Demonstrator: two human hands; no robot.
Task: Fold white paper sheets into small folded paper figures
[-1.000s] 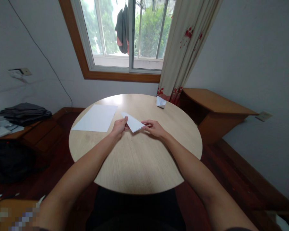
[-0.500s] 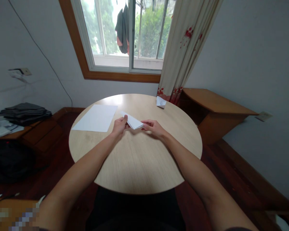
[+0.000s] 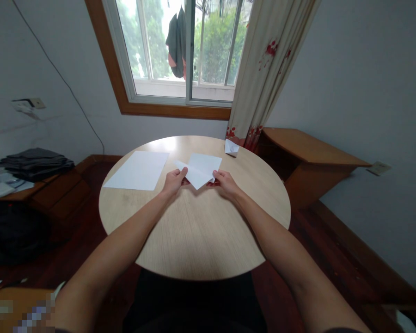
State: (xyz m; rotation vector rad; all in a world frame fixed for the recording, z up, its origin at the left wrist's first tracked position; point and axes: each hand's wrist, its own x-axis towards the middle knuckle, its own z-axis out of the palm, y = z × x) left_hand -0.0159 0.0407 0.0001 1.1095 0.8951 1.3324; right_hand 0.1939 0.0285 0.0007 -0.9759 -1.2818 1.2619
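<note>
Pinching folded paper (image 3: pixel 201 169) | left hand (image 3: pixel 174 181) at left edge | right hand (image 3: pixel 224 181) at right edge | near corner between them

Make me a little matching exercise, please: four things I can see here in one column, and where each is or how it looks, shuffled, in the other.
Things
1. held paper
2. flat sheet
3. small folded paper
4. curtain

Places and looks
A. lying on the left part of the table
B. pale, with some red
C. between the left hand and the right hand, creased
D. near the table's far edge, towards the right

Right pairs
1-C, 2-A, 3-D, 4-B
</note>
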